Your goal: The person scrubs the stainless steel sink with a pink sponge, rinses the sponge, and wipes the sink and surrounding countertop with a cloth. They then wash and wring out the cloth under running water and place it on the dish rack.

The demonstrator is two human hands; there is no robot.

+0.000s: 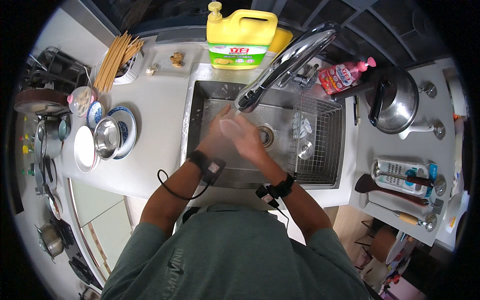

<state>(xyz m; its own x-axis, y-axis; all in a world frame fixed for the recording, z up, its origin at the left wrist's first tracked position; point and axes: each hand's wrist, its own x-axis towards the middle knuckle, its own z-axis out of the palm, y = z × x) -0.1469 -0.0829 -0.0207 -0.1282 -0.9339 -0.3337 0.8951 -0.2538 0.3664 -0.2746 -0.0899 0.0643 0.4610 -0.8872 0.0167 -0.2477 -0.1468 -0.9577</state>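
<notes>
Both hands are together over the left part of a stainless steel sink (240, 170), just under the spout of a chrome faucet (258, 88). Between them is a small, pale, translucent object (230, 128), perhaps a small dish or lid; its kind is unclear. My right hand (249, 138) grips it from the right, fingers toward the spout. My left hand (214, 131) is on its left side, partly blurred, and whether it grips the object is unclear. Right of the hands lies the drain (266, 135). A wire basket (324, 150) fills the sink's right end.
A steel bowl (107, 138), white bowl (84, 149) and blue-rimmed plate (129, 131) stand on the left counter. Behind the sink are a yellow detergent jug (240, 37) and a pink pump bottle (339, 78). A lidded pan (403, 101) and a brown spatula (393, 192) lie right.
</notes>
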